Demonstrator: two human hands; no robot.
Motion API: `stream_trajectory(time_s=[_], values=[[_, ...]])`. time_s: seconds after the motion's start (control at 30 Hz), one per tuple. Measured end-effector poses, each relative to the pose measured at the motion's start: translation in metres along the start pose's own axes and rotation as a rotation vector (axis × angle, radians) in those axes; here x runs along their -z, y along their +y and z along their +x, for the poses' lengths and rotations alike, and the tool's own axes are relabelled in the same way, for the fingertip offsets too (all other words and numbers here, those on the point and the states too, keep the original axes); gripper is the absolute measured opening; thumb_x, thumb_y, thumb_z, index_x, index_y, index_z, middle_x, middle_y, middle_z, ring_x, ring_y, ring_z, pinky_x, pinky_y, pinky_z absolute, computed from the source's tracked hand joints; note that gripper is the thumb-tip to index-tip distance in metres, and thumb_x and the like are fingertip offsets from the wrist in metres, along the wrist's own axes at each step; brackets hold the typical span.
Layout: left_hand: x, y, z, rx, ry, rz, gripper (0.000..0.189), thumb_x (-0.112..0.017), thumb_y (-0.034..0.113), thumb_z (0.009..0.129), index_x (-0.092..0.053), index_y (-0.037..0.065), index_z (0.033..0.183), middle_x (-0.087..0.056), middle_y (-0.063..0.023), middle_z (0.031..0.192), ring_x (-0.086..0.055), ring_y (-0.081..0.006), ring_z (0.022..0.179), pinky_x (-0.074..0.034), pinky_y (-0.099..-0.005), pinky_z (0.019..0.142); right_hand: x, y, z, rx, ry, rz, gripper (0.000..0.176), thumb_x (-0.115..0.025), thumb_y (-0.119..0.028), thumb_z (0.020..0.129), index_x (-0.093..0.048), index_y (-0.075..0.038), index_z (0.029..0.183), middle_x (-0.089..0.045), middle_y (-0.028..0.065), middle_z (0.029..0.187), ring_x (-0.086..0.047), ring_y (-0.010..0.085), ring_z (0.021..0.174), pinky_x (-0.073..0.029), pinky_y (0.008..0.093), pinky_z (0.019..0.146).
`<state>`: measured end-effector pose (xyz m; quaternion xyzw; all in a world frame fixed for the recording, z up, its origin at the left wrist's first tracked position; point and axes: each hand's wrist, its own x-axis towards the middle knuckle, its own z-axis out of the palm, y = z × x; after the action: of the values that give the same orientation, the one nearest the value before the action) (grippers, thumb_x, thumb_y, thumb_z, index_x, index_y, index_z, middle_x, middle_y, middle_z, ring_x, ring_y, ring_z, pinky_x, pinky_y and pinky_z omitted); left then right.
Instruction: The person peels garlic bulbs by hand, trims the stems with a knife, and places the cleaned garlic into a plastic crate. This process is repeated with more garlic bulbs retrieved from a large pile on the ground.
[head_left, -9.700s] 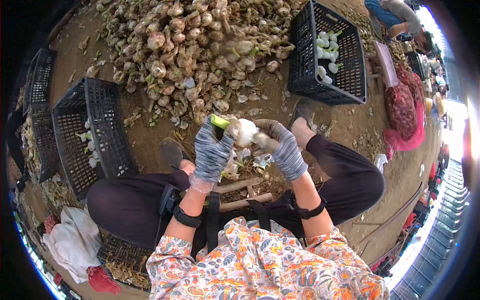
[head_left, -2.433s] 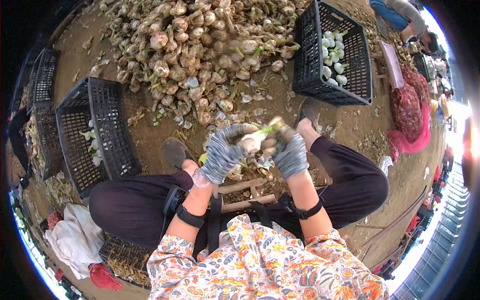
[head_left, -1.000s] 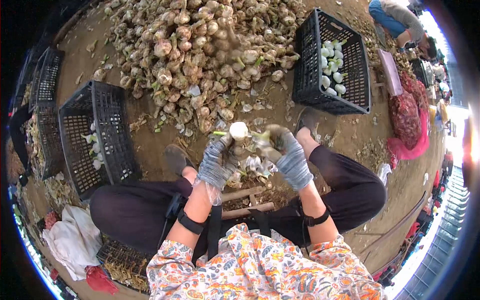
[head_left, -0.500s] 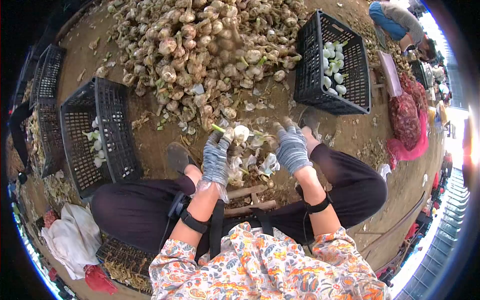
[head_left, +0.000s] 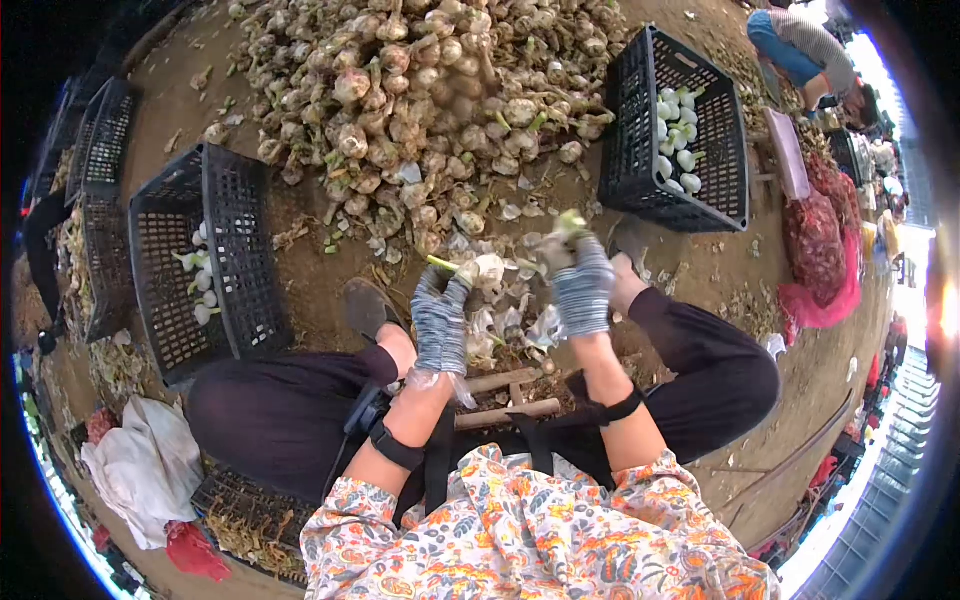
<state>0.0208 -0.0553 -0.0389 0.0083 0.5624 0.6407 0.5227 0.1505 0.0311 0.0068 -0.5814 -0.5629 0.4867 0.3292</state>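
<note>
My left hand (head_left: pixel 438 328), in a grey striped glove, is closed around a garlic bulb (head_left: pixel 489 270). The bulb is pale, and its green stem pokes out to the left past my fingers. To its right, my right hand (head_left: pixel 583 295), gloved alike, is apart from the bulb with its fingers bent. A blurred pale greenish bit (head_left: pixel 570 220) shows at its fingertips; I cannot make out what it is. Loose garlic skins (head_left: pixel 545 328) lie on the ground beneath my hands.
A big heap of unpeeled garlic (head_left: pixel 430 110) lies ahead. Black crates with white bulbs stand at left (head_left: pixel 235 260) and right (head_left: pixel 725 140). Near my feet is a wooden frame (head_left: pixel 505 413). Red mesh sacks (head_left: pixel 822 250) lie at right; another person (head_left: pixel 805 50) bends over beyond.
My right hand has lifted and turned its fingers forward, with a pale bit now showing at the tips. My left hand still holds the bulb, nearly in place.
</note>
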Motion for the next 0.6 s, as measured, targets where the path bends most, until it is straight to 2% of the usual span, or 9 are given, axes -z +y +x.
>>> stream_trajectory(time_s=[0.03, 0.07, 0.13, 0.2, 0.3, 0.37, 0.47, 0.53, 0.6], values=[[0.0, 0.003, 0.002, -0.012, 0.007, -0.01, 0.012, -0.06, 0.006, 0.081, -0.058, 0.003, 0.093, -0.06, -0.0008, 0.083, -0.055, -0.0075, 0.067, -0.048, -0.022, 0.058, 0.009, 0.017, 0.011, -0.036, -0.029, -0.244, 0.021, -0.055, -0.002, 0.074, -0.058, -0.004, 0.096, -0.059, 0.0134, 0.084, -0.057, 0.0286, 0.078, -0.047, 0.0351, 0.068], [-0.001, 0.003, 0.003, -0.013, 0.035, -0.022, 0.013, -0.06, 0.006, 0.081, -0.058, 0.003, 0.093, -0.06, -0.0008, 0.083, -0.055, -0.0077, 0.066, -0.047, -0.0219, 0.058, 0.013, 0.037, 0.011, -0.032, -0.032, -0.246, 0.021, -0.055, -0.002, 0.074, -0.058, -0.004, 0.096, -0.059, 0.0134, 0.084, -0.057, 0.0286, 0.078, -0.047, 0.0351, 0.068], [-0.003, 0.0, 0.002, -0.003, 0.091, -0.043, 0.013, -0.062, 0.006, 0.08, -0.058, 0.003, 0.092, -0.06, -0.001, 0.082, -0.056, -0.008, 0.066, -0.047, -0.0218, 0.058, 0.006, 0.013, -0.006, 0.578, -0.077, -0.533, 0.031, -0.054, -0.001, 0.073, -0.057, -0.005, 0.104, -0.056, 0.016, 0.097, -0.054, 0.0301, 0.09, -0.045, 0.0363, 0.076], [-0.004, 0.002, 0.001, -0.005, 0.051, -0.088, 0.013, -0.063, 0.008, 0.079, -0.059, 0.004, 0.092, -0.06, -0.0008, 0.079, -0.055, -0.0077, 0.063, -0.046, -0.0211, 0.054, -0.007, 0.003, -0.024, 0.486, -0.145, -0.501, 0.039, -0.061, -0.009, 0.07, -0.055, -0.005, 0.108, -0.052, 0.0177, 0.104, -0.05, 0.0333, 0.096, -0.044, 0.0375, 0.082], [-0.006, 0.012, -0.006, 0.129, 0.125, -0.152, 0.009, -0.064, 0.011, 0.079, -0.06, 0.007, 0.086, -0.06, 0.0002, 0.069, -0.053, -0.007, 0.053, -0.042, -0.0198, 0.046, -0.022, -0.004, -0.03, 0.608, -0.175, -0.557, 0.04, -0.067, -0.016, 0.068, -0.056, -0.005, 0.105, -0.052, 0.0187, 0.102, -0.052, 0.0348, 0.091, -0.045, 0.0378, 0.079], [-0.004, 0.013, -0.007, 0.127, 0.111, -0.107, 0.007, -0.065, 0.011, 0.078, -0.061, 0.008, 0.083, -0.06, 0.0006, 0.068, -0.053, -0.007, 0.052, -0.042, -0.0196, 0.046, -0.029, -0.006, -0.027, 0.401, -0.263, -0.466, 0.042, -0.071, -0.023, 0.066, -0.057, -0.004, 0.101, -0.054, 0.0181, 0.095, -0.053, 0.0349, 0.087, -0.046, 0.038, 0.074], [0.002, 0.004, -0.003, 0.104, 0.076, -0.015, 0.009, -0.068, 0.014, 0.075, -0.061, 0.009, 0.074, -0.058, 0.0021, 0.064, -0.05, -0.0057, 0.049, -0.04, -0.0195, 0.045, -0.021, 0.006, -0.01, 0.339, -0.4, -0.553, 0.039, -0.072, -0.025, 0.067, -0.058, -0.002, 0.095, -0.057, 0.0166, 0.083, -0.057, 0.03, 0.078, -0.047, 0.0352, 0.068], [0.005, 0.002, -0.001, 0.111, 0.035, 0.101, 0.013, -0.07, 0.017, 0.074, -0.061, 0.008, 0.073, -0.057, 0.0028, 0.06, -0.048, -0.0046, 0.047, -0.039, -0.0197, 0.044, -0.007, 0.012, 0.001, -0.234, -0.543, 0.064, 0.025, -0.069, -0.018, 0.071, -0.061, 0.001, 0.086, -0.061, 0.0086, 0.07, -0.054, 0.0134, 0.063, -0.045, 0.0281, 0.059], [0.005, 0.004, -0.002, 0.112, 0.018, 0.127, 0.015, -0.071, 0.018, 0.073, -0.061, 0.007, 0.072, -0.055, 0.003, 0.057, -0.047, -0.004, 0.047, -0.038, -0.0203, 0.044, 0.006, 0.021, 0.004, -0.41, -0.553, 0.083, 0.021, -0.067, -0.015, 0.074, -0.061, 0.001, 0.086, -0.061, 0.006, 0.071, -0.053, 0.0107, 0.065, -0.045, 0.0274, 0.06]])
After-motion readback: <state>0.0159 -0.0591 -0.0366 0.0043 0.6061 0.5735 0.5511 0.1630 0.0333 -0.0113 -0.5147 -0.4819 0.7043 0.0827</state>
